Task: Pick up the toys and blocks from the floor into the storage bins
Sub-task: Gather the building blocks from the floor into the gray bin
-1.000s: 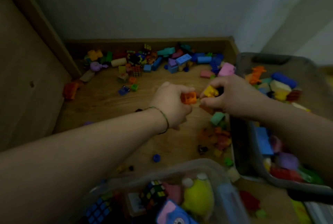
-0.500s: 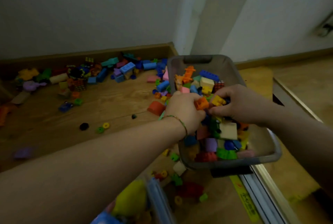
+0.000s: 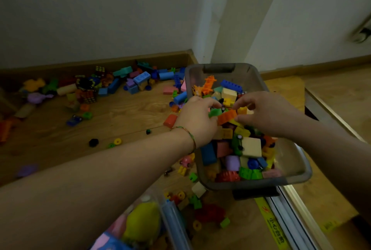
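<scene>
Two hands have opened: left hand (image 3: 200, 118) and right hand (image 3: 268, 115) flank the seemingly released orange block (image 3: 226, 116) over the bin (image 3: 296, 161).

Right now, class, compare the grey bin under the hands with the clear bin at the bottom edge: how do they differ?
The grey bin is smoky with a dark handle; the clear bin is see-through. The grey bin holds building blocks; the clear bin holds a yellow toy. Both sit on the wooden floor.
</scene>
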